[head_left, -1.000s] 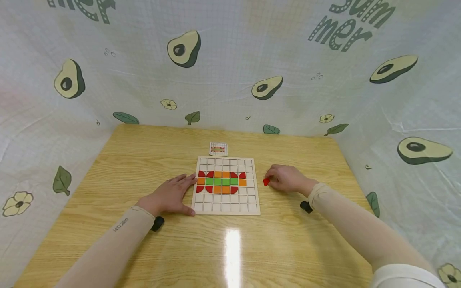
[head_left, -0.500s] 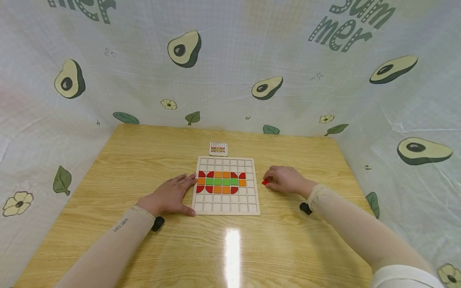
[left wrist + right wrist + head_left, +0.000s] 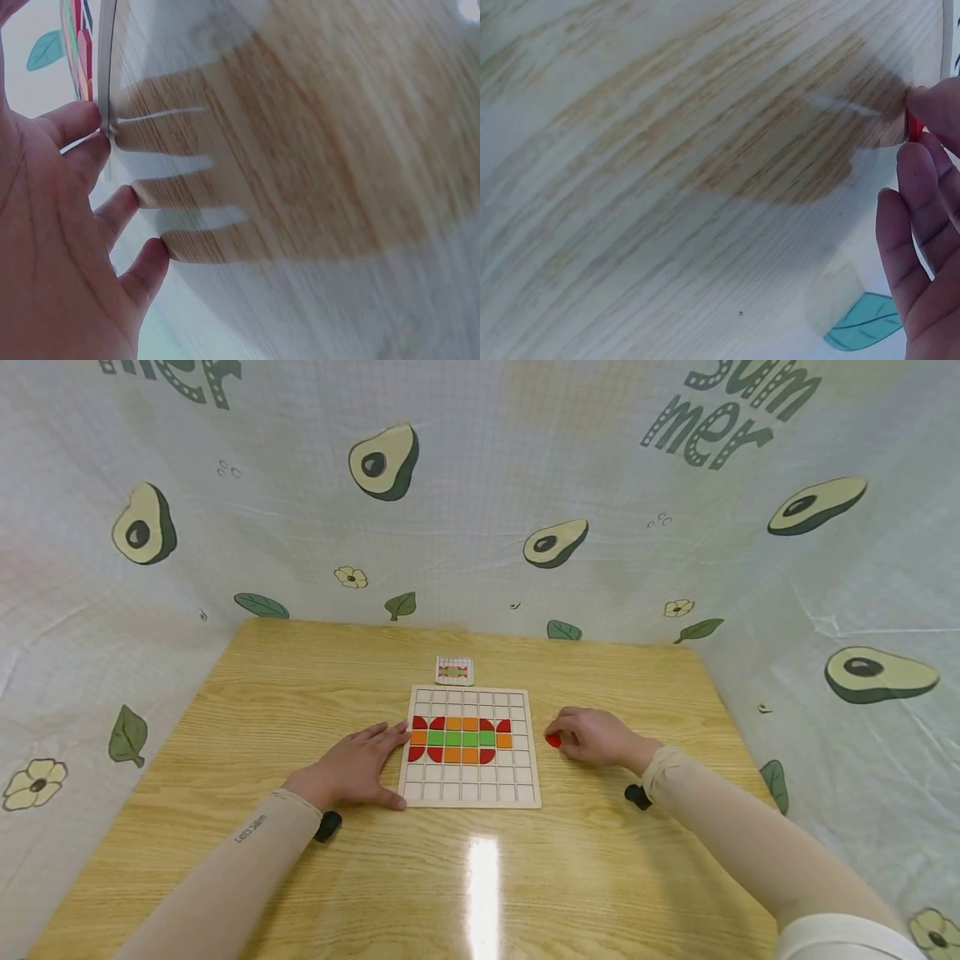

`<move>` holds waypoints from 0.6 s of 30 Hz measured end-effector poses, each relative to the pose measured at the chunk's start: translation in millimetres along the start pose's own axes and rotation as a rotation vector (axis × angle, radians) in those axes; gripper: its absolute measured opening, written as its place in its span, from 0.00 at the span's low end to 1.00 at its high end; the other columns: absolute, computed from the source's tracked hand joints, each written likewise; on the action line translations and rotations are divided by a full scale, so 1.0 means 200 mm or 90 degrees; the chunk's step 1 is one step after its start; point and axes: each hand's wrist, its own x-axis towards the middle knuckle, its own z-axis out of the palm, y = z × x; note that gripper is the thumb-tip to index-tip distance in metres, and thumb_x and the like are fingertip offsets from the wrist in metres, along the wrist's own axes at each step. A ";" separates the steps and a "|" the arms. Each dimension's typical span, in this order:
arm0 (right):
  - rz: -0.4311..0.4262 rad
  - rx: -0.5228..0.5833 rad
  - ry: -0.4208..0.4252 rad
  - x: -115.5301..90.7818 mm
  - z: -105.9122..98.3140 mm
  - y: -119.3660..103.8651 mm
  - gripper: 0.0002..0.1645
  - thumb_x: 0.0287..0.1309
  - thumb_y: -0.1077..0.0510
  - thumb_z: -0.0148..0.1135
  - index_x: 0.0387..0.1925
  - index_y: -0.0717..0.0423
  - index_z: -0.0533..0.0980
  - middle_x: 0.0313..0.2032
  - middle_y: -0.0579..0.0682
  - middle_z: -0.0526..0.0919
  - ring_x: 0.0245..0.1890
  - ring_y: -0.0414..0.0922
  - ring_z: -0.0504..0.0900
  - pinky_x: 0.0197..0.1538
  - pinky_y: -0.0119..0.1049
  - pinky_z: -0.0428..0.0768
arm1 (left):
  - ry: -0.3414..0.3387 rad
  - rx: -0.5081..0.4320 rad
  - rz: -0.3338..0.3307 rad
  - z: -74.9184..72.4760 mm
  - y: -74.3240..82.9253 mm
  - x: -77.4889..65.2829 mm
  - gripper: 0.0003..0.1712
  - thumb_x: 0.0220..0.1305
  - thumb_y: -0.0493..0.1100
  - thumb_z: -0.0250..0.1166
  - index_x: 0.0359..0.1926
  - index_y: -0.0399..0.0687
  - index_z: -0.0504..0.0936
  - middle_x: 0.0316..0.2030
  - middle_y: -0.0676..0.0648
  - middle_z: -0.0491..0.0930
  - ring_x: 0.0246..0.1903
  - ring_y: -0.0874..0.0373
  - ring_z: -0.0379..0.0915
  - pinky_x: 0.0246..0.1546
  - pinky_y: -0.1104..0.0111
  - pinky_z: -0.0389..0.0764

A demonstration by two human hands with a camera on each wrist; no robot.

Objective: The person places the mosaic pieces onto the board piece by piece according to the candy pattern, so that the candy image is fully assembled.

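A square wooden grid board (image 3: 465,783) lies on the table with red quarter-round, orange and green tiles set in its middle rows. My left hand (image 3: 358,766) lies spread at the board's left edge, thumb and fingertips touching it; the left wrist view shows the fingers (image 3: 116,214) straight against the edge and tabletop. Just right of the board, my right hand (image 3: 596,735) pinches a small red tile (image 3: 553,740) between thumb and fingers. In the right wrist view that red tile (image 3: 914,125) is mostly hidden by the fingers.
Behind the board lies a small pattern card (image 3: 454,671) printed with a similar coloured design. The wooden table (image 3: 360,877) ends against a hanging cloth (image 3: 480,485) with avocado prints at the back and sides.
The red tile has turned in my right hand's fingers, now showing a rounded edge, and the hand has shifted very slightly. My left hand and the board have not moved.
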 end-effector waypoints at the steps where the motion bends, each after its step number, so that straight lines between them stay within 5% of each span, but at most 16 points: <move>1: 0.003 -0.002 0.001 0.00 0.00 0.00 0.16 0.58 0.59 0.67 0.48 0.47 0.84 0.43 0.42 0.80 0.28 0.35 0.72 0.33 0.33 0.75 | 0.002 0.000 0.003 0.00 0.00 0.00 0.66 0.43 0.77 0.71 0.77 0.50 0.58 0.77 0.49 0.50 0.74 0.41 0.45 0.66 0.38 0.55; 18: 0.035 0.039 0.016 0.01 -0.01 -0.02 0.17 0.57 0.57 0.67 0.50 0.48 0.84 0.42 0.42 0.79 0.27 0.36 0.71 0.32 0.33 0.73 | 0.004 -0.003 0.007 0.00 0.00 0.00 0.66 0.44 0.76 0.72 0.77 0.50 0.58 0.77 0.49 0.50 0.74 0.41 0.45 0.66 0.38 0.54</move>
